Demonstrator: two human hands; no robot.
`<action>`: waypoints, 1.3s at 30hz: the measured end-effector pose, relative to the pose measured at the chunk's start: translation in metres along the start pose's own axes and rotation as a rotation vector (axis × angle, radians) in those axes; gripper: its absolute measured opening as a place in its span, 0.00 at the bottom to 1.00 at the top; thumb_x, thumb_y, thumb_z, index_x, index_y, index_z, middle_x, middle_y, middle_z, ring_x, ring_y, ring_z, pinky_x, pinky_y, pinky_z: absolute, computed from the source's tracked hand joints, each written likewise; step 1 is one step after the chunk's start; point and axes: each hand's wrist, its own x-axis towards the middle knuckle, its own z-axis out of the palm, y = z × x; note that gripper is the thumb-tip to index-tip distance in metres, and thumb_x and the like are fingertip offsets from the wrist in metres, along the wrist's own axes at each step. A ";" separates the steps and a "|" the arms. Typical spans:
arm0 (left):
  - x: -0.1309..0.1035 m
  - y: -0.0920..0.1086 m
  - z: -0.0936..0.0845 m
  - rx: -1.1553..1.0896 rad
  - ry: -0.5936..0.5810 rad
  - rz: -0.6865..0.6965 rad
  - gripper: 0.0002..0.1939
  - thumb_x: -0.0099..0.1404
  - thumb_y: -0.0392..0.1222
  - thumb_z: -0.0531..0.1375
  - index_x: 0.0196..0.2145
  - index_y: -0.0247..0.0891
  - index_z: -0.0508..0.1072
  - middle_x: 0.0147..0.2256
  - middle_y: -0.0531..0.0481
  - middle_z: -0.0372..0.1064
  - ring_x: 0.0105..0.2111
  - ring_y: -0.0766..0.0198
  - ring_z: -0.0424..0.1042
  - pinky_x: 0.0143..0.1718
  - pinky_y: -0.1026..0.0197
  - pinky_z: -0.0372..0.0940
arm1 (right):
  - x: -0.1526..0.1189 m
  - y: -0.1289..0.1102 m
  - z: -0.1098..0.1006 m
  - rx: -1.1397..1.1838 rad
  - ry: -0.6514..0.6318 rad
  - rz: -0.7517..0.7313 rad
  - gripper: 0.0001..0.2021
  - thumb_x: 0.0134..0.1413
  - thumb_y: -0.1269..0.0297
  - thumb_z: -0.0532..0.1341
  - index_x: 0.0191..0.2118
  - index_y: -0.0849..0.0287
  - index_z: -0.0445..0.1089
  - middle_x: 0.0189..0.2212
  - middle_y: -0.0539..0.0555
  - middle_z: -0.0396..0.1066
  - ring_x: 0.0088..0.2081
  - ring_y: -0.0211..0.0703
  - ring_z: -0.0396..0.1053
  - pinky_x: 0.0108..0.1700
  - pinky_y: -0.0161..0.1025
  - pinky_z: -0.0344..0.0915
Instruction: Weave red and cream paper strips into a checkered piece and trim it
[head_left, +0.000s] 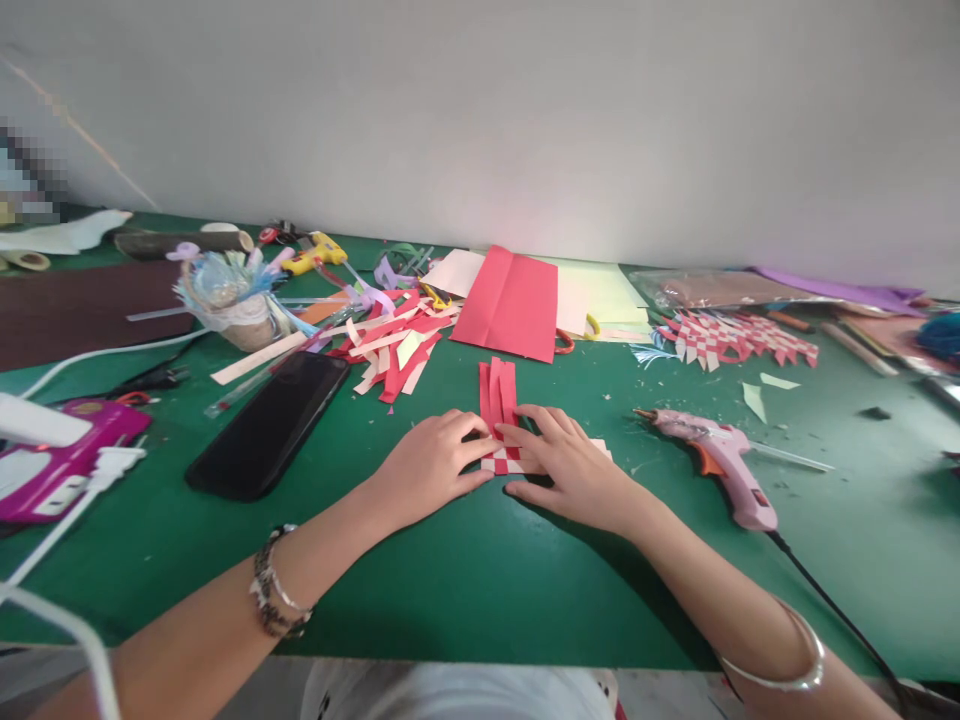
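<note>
In front of me on the green table lies a small piece of woven paper strips (pixel 501 462), red and cream in a checkered pattern. Its loose red strips (pixel 498 385) point away from me. My left hand (pixel 442 455) grips the left edge of the weave, thumb below and fingers curled above. Over the right part sits my right hand (pixel 570 462), its fingertips on the red strips and its thumb at the near edge. Cream strip ends stick out beyond the right hand. Both hands hide part of the weave.
Cut strips (pixel 397 345) lie heaped behind, beside a folded red sheet (pixel 510 300). A black phone (pixel 270 425) and a magenta power strip (pixel 82 450) are on the left. To the right are a pink glue gun (pixel 712 450) with its cord and finished checkered pieces (pixel 742 338).
</note>
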 end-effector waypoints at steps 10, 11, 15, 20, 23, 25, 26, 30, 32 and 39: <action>0.002 0.001 0.002 0.149 -0.014 0.070 0.15 0.67 0.44 0.49 0.49 0.43 0.67 0.39 0.46 0.63 0.39 0.58 0.64 0.37 0.56 0.62 | 0.005 -0.001 0.000 0.109 0.057 0.059 0.23 0.53 0.52 0.55 0.54 0.54 0.59 0.50 0.60 0.60 0.51 0.52 0.57 0.51 0.54 0.58; 0.002 0.001 0.002 0.185 -0.023 0.083 0.15 0.68 0.44 0.48 0.49 0.44 0.67 0.39 0.46 0.63 0.39 0.57 0.64 0.37 0.56 0.62 | 0.006 -0.001 0.001 0.148 0.068 0.075 0.22 0.53 0.53 0.55 0.53 0.53 0.60 0.50 0.59 0.60 0.52 0.52 0.56 0.51 0.54 0.57; 0.001 0.002 0.003 0.252 -0.037 0.119 0.15 0.69 0.44 0.46 0.44 0.42 0.69 0.39 0.44 0.61 0.40 0.55 0.63 0.37 0.56 0.61 | 0.017 0.002 0.004 0.348 0.115 0.190 0.18 0.53 0.58 0.56 0.49 0.55 0.64 0.49 0.58 0.62 0.52 0.50 0.57 0.53 0.53 0.56; 0.001 0.002 0.002 0.252 -0.031 0.119 0.15 0.69 0.45 0.46 0.48 0.45 0.67 0.37 0.46 0.62 0.38 0.57 0.62 0.36 0.57 0.61 | 0.030 0.011 0.003 0.588 0.155 0.209 0.13 0.51 0.63 0.55 0.43 0.56 0.69 0.45 0.55 0.67 0.48 0.43 0.64 0.53 0.46 0.58; 0.001 0.003 0.001 0.298 -0.056 0.114 0.15 0.68 0.44 0.48 0.50 0.47 0.66 0.38 0.46 0.62 0.39 0.57 0.62 0.36 0.57 0.61 | 0.032 0.016 0.002 0.597 0.161 0.193 0.14 0.50 0.64 0.55 0.43 0.57 0.69 0.46 0.55 0.67 0.49 0.43 0.63 0.54 0.45 0.57; 0.000 0.004 0.001 0.321 -0.072 0.110 0.15 0.67 0.43 0.49 0.51 0.47 0.65 0.39 0.46 0.62 0.39 0.56 0.62 0.36 0.57 0.61 | 0.031 0.019 0.002 0.584 0.168 0.191 0.14 0.50 0.64 0.55 0.44 0.58 0.69 0.46 0.56 0.66 0.49 0.42 0.63 0.54 0.45 0.57; 0.000 0.004 0.000 0.327 -0.076 0.110 0.16 0.67 0.43 0.50 0.51 0.48 0.65 0.38 0.46 0.62 0.39 0.56 0.62 0.36 0.57 0.61 | 0.031 0.020 0.002 0.584 0.170 0.189 0.14 0.50 0.65 0.55 0.44 0.59 0.68 0.46 0.57 0.66 0.49 0.42 0.63 0.54 0.44 0.57; 0.001 0.004 0.000 0.318 -0.062 0.108 0.16 0.66 0.42 0.51 0.52 0.49 0.65 0.38 0.46 0.62 0.39 0.56 0.62 0.37 0.57 0.61 | 0.035 0.026 0.000 0.592 0.175 0.187 0.14 0.52 0.66 0.53 0.45 0.59 0.68 0.47 0.56 0.66 0.49 0.40 0.64 0.53 0.42 0.58; 0.000 0.004 0.001 0.293 -0.050 0.110 0.16 0.67 0.42 0.50 0.51 0.49 0.65 0.38 0.46 0.62 0.39 0.57 0.62 0.37 0.57 0.61 | 0.039 0.028 -0.001 0.565 0.183 0.183 0.14 0.52 0.67 0.53 0.45 0.59 0.68 0.47 0.56 0.67 0.48 0.39 0.65 0.52 0.41 0.60; 0.000 0.004 -0.001 0.296 -0.057 0.111 0.16 0.67 0.41 0.50 0.51 0.47 0.66 0.38 0.46 0.62 0.39 0.57 0.62 0.37 0.58 0.61 | 0.048 0.037 0.011 0.464 0.224 0.174 0.13 0.50 0.70 0.54 0.43 0.58 0.70 0.45 0.57 0.68 0.47 0.43 0.65 0.51 0.46 0.60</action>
